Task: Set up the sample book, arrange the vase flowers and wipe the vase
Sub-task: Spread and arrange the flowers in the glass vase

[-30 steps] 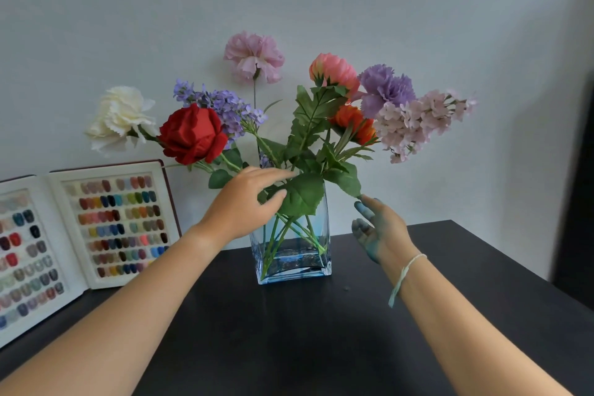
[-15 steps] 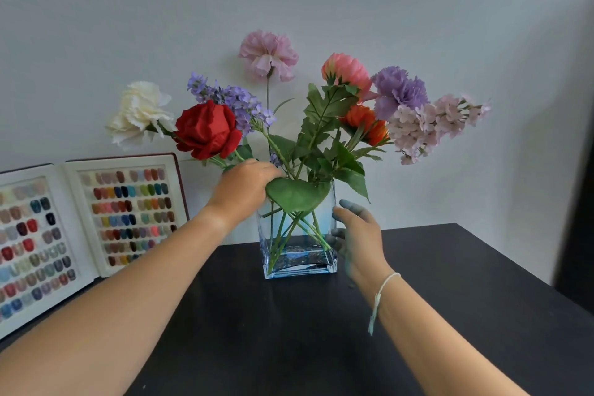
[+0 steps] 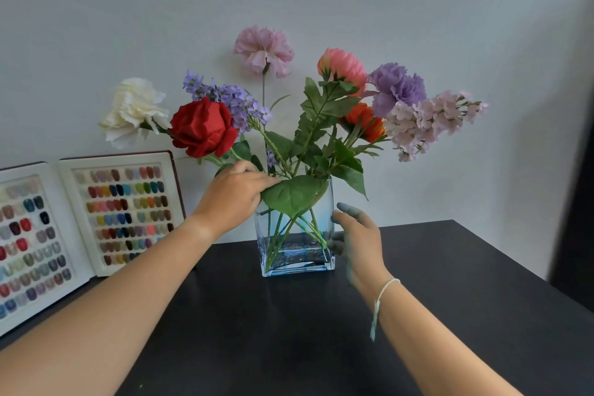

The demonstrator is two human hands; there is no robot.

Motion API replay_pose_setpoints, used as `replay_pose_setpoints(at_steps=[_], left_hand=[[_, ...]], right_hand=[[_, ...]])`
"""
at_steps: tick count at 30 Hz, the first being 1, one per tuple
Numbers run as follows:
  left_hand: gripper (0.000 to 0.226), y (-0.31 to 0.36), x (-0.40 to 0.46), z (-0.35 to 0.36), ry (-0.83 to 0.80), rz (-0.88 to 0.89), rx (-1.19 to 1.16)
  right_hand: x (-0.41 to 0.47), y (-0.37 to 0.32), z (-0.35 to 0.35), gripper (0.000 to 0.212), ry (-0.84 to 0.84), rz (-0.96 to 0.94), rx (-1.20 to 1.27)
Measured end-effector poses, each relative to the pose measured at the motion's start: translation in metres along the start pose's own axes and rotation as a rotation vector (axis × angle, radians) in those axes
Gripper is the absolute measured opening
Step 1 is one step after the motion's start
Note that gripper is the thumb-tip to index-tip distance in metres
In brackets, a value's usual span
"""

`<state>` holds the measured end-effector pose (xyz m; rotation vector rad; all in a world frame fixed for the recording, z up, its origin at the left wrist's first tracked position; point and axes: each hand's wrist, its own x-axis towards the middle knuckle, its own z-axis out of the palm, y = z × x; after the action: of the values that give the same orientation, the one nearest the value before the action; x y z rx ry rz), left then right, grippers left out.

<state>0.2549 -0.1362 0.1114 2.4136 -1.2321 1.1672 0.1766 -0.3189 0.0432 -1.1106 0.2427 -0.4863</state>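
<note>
A square clear glass vase (image 3: 294, 254) with blue-tinted water stands on the black table (image 3: 289, 331). It holds several artificial flowers: a red rose (image 3: 203, 127), a white carnation (image 3: 135, 111), purple and pink blooms. My left hand (image 3: 233, 196) is at the vase's left rim, its fingers closed around the flower stems there. My right hand (image 3: 356, 243) lies flat against the vase's right wall, fingers apart. The open sample book (image 3: 86, 225) with rows of coloured nail tips stands propped at the left against the wall.
A pale wall (image 3: 418, 10) runs right behind the vase and the book. The table's right edge drops off near a dark doorway (image 3: 578, 219). Bare tabletop lies in front of the vase, between my arms.
My left hand closed down onto the stems at the vase rim. My right hand moved left from beside the vase until it rests on the vase's right wall.
</note>
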Motion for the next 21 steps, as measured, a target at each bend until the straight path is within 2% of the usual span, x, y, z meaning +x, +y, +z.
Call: replay_pose_setpoints(at_steps=[3, 7, 10, 15, 21], left_hand=[[0.045, 0.003, -0.001, -0.001, 0.009, 0.001, 0.021], [0.044, 0.009, -0.003, -0.002, 0.003, -0.003, -0.024], [0.039, 0.012, -0.005, -0.003, -0.006, -0.012, -0.060], [0.036, 0.010, -0.006, -0.005, 0.024, -0.087, -0.108], [0.036, 0.006, -0.010, -0.006, -0.008, -0.152, -0.126]], right_hand=[[-0.004, -0.010, -0.001, 0.022, 0.048, -0.133, -0.015], [-0.007, -0.024, 0.001, 0.030, 0.164, -0.440, -0.128], [-0.008, -0.035, 0.005, 0.029, 0.165, -0.593, -0.197], [-0.002, -0.043, 0.008, 0.017, 0.150, -0.676, -0.250], [-0.005, -0.036, 0.005, 0.016, 0.119, -0.718, -0.351]])
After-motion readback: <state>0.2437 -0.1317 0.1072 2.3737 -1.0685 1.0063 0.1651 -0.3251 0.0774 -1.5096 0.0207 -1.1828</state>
